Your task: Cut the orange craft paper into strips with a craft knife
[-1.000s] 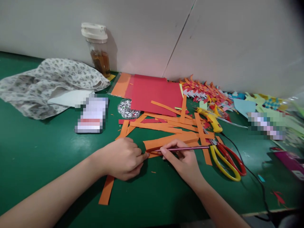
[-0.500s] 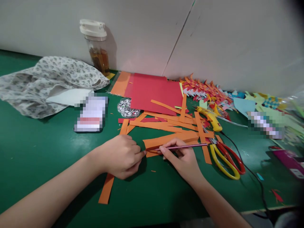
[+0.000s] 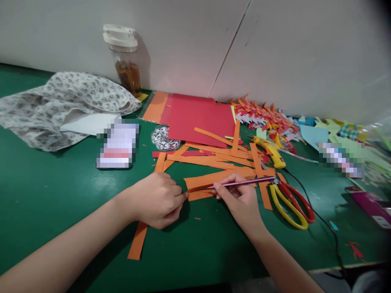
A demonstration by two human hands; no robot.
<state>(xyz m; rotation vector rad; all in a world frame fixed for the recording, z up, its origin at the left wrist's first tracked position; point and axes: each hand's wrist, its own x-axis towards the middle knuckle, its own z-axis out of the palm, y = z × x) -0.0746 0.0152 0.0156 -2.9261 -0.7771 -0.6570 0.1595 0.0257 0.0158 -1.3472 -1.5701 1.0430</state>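
Note:
My left hand is closed in a loose fist over an orange paper strip that runs under it. Its fingertips press on the left end of a wider orange paper piece with a fold or slit along it. Between the thumb and fingers of my right hand is a slim pink pencil, slanting low over that paper with its tip toward my left fingertips. Just right of my right hand lie scissors with red and yellow handles, their blades partly under orange strips.
Behind the strips lie red paper sheets and a clear case of googly eyes. A yellow glue gun trails a black cord. A phone, patterned cloth and lidded bottle stand left; woven paper pieces lie right.
My right hand has slid slightly right and up with the pencil, drawing its tip away from my left fingertips. The left hand stays in place.

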